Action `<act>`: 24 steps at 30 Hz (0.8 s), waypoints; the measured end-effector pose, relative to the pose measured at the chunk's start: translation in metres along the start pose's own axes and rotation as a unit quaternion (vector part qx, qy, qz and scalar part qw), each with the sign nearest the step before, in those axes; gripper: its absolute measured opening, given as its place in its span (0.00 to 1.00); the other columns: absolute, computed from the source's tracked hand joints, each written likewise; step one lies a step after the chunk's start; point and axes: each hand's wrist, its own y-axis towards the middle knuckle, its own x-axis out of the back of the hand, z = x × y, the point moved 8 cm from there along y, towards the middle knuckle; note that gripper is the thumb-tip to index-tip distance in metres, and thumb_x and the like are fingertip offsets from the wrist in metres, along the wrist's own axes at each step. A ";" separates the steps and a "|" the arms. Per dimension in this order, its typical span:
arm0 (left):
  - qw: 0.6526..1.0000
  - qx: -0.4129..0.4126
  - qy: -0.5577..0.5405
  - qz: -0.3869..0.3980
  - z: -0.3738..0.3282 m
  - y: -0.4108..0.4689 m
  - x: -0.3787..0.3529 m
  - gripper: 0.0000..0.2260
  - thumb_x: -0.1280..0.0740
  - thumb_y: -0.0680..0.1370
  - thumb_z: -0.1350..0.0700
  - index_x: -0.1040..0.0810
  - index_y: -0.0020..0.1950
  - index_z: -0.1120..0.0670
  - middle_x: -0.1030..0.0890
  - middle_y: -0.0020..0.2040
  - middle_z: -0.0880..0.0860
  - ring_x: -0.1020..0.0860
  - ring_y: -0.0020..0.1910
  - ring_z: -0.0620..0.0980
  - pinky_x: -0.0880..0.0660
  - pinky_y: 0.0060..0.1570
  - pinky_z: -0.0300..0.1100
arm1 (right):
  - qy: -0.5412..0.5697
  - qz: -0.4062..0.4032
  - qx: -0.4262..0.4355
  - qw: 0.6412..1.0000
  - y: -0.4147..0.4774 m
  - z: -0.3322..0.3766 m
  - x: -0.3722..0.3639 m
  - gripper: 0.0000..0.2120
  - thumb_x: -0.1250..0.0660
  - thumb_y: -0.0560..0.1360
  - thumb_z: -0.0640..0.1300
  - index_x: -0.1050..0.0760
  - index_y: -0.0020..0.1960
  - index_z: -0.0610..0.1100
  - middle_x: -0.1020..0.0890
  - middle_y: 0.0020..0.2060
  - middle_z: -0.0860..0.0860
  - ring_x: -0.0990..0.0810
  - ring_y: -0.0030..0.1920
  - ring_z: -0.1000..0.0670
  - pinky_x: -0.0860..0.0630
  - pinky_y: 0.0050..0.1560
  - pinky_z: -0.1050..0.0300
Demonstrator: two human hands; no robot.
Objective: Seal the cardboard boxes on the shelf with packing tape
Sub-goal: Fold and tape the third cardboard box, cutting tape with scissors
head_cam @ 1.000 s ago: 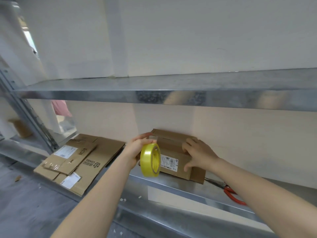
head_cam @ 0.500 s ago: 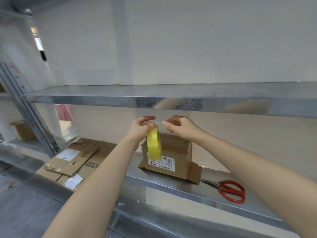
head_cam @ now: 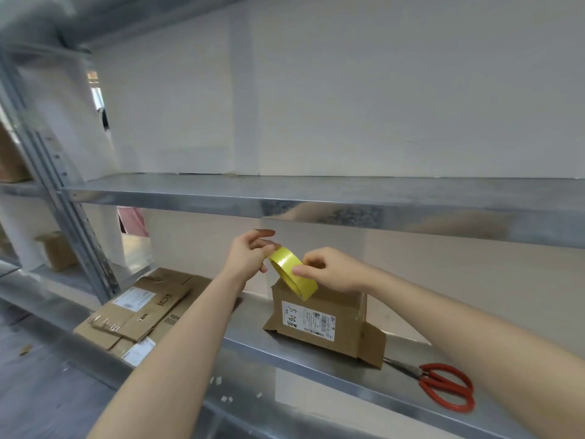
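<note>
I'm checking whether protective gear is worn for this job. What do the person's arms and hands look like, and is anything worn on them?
Nothing is worn. The left hand and right hand are bare, with no gloves, and no rings show. Both forearms are uncovered up to the picture's edge: no sleeves, watch or bands are visible. The nails look short and unpainted.

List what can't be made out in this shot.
Head view only:
- Tape roll: its free end, covered by the left hand and right hand.
- Box: top seam, behind roll and right hand; label print too small.
- Scissors: blade tips, behind the box flap.
- Flat cartons: partly behind the left forearm.
</note>
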 end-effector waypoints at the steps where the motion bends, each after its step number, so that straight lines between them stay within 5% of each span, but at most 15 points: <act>1: 1.000 -0.001 -0.006 -0.003 0.004 0.006 0.003 0.13 0.36 0.78 0.67 0.24 0.62 0.61 0.18 0.45 0.54 0.27 0.22 0.39 0.33 0.22 0.31 | -0.014 -0.002 -0.007 1.000 0.005 -0.002 0.000 0.18 0.37 0.78 0.57 0.27 0.37 0.44 0.30 0.30 0.54 0.33 0.32 0.54 0.36 0.36 0.57; 8: 0.999 0.004 -0.041 0.020 0.039 0.072 0.006 0.09 0.31 0.76 0.64 0.19 0.55 0.56 0.16 0.46 0.53 0.27 0.27 0.41 0.33 0.24 0.29 | -0.101 -0.010 -0.081 0.991 0.050 -0.019 -0.006 0.21 0.41 0.79 0.60 0.28 0.44 0.42 0.27 0.36 0.51 0.30 0.36 0.51 0.36 0.38 0.54; 18: 0.986 0.048 -0.078 0.140 0.090 0.159 -0.012 0.07 0.29 0.75 0.62 0.18 0.52 0.57 0.21 0.38 0.51 0.30 0.31 0.47 0.36 0.22 0.30 | -0.090 -0.121 -0.272 0.950 0.096 -0.019 -0.008 0.21 0.45 0.80 0.62 0.33 0.36 0.48 0.29 0.33 0.52 0.30 0.34 0.53 0.35 0.36 0.59; 24: 0.967 0.048 -0.091 0.235 0.093 0.157 -0.037 0.09 0.30 0.74 0.64 0.19 0.54 0.56 0.20 0.51 0.54 0.24 0.45 0.49 0.29 0.39 0.37 | -0.107 -0.148 -0.361 0.915 0.093 0.005 -0.023 0.20 0.42 0.79 0.59 0.35 0.35 0.47 0.29 0.31 0.50 0.28 0.33 0.51 0.32 0.33 0.59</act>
